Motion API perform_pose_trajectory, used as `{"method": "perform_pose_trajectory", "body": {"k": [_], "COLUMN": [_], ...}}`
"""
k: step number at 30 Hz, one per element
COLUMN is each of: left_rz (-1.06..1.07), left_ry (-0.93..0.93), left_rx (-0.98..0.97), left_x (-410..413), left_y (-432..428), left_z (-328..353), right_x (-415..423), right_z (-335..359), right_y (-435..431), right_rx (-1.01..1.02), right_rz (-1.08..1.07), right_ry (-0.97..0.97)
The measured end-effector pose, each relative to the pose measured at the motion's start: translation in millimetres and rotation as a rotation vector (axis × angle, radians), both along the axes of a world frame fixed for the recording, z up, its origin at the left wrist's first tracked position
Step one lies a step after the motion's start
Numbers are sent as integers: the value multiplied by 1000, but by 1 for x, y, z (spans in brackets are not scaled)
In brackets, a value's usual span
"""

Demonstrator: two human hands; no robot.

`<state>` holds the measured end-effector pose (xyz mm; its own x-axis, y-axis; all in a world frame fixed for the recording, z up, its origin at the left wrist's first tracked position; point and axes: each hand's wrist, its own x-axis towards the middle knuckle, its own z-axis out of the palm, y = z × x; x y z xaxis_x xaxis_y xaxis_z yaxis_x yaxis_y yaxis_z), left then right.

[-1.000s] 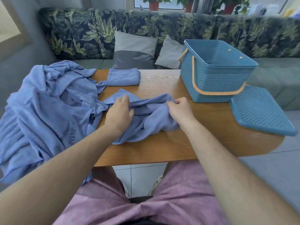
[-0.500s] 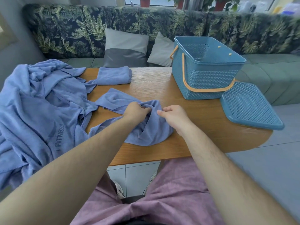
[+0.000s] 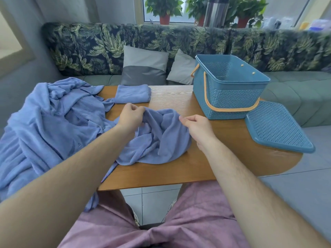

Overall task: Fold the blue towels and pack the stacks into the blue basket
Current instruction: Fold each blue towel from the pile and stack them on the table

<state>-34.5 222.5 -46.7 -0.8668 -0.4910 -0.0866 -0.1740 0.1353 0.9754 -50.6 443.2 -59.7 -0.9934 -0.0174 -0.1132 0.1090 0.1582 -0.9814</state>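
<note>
Towel (image 3: 157, 138) bunched mid-table, both hands on it: left hand (image 3: 131, 116) pinches its upper edge, right hand (image 3: 198, 126) pinches the right edge, hands apart. Folded towel (image 3: 132, 93) lies behind; blue basket (image 3: 231, 97) stands right, open.

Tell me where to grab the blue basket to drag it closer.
Take the orange handle along its long bar, coming from the near side. It is swung down against the blue basket's near wall, so the bar faces you low down; the lid lies close on the right and crowds that side. The right hand pinches the towel and must let go first.
</note>
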Motion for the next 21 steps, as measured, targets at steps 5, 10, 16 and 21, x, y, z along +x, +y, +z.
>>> {"method": "perform_pose_trajectory", "body": {"k": [5, 10, 16, 21], "left_rz": [129, 148, 123, 36], "left_ry": [100, 129, 235, 236], "left_rx": [101, 97, 149, 322], "left_x": [14, 26, 24, 24], "left_y": [-52, -86, -106, -107], "left_z": [32, 60, 80, 103], "right_x": [-6, -10, -22, -22], "right_z": [27, 52, 84, 108], "right_y": [-9, -16, -17, -13], "right_rx": [-23, -15, -261, -406], "right_rz": [-121, -119, 53, 234], "right_ry": [32, 44, 46, -5]}}
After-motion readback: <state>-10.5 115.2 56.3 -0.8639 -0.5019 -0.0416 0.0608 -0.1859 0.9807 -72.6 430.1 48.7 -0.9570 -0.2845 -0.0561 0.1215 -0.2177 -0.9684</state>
